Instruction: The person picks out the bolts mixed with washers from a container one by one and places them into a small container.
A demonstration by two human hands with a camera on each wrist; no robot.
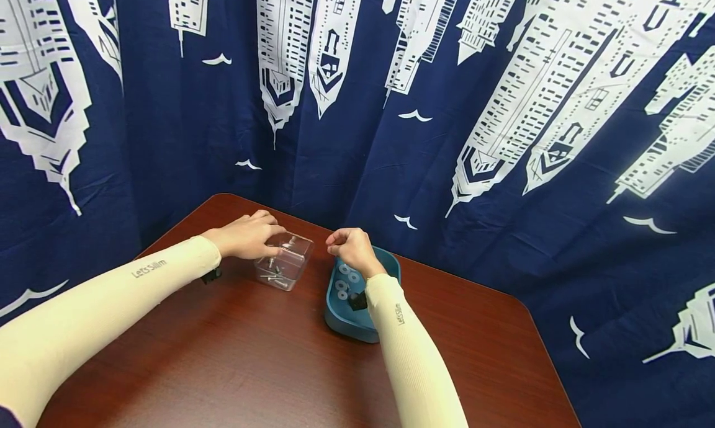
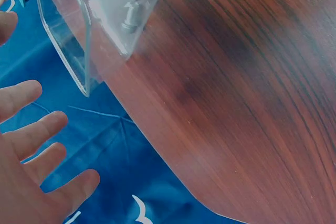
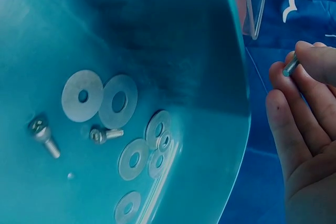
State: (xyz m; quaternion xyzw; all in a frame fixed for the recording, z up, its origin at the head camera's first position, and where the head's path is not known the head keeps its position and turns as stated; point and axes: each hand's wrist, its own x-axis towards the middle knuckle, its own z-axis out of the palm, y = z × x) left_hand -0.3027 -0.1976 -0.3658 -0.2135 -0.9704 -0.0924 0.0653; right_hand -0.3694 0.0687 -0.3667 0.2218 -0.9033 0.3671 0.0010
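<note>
My right hand (image 1: pixel 354 249) is above the far-left rim of a blue tray (image 1: pixel 350 332). Its thumb and fingers pinch a small metal screw (image 3: pixel 290 67), whose threaded end sticks out. Flat metal washers (image 3: pixel 83 96) and two more screws (image 3: pixel 106 135) lie in the tray. My left hand (image 1: pixel 248 237) is at the left side of a clear plastic box (image 1: pixel 296 268), fingers spread and holding nothing. Whether its fingertips touch the box's rim, I cannot tell. Several screws (image 2: pixel 131 17) lie on the bottom of the box.
Box and tray stand side by side on a brown wooden table (image 1: pixel 251 360), near its far edge. A dark blue curtain (image 1: pixel 346 167) with white building prints hangs right behind that edge.
</note>
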